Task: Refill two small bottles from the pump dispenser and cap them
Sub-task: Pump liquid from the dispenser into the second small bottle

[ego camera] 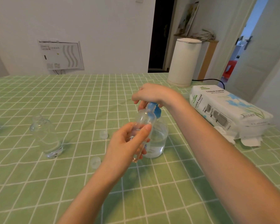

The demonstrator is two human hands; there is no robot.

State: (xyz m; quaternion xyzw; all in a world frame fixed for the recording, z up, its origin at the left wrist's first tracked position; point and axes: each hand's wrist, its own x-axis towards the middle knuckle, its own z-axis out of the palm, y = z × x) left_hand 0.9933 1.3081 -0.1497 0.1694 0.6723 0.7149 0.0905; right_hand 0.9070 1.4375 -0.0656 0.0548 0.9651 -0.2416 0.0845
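My left hand [128, 141] grips a small clear bottle [144, 120], tilted with its open neck up against the blue pump head [154, 109] of the clear dispenser [158, 139]. My right hand [150, 94] rests on top of the pump head, fingers bent down over it. A second small clear bottle [45, 135] stands uncapped at the left on the green checked cloth [71, 97]. Two clear caps lie loose on the cloth: one cap [103, 134] between the bottles and another cap [95, 162] nearer me.
A pack of tissue paper [225, 110] lies at the right with loose tissues by it. A white cylindrical bin [183, 62] stands beyond the table's far right edge, with a black cable beside it. An open door is at the right.
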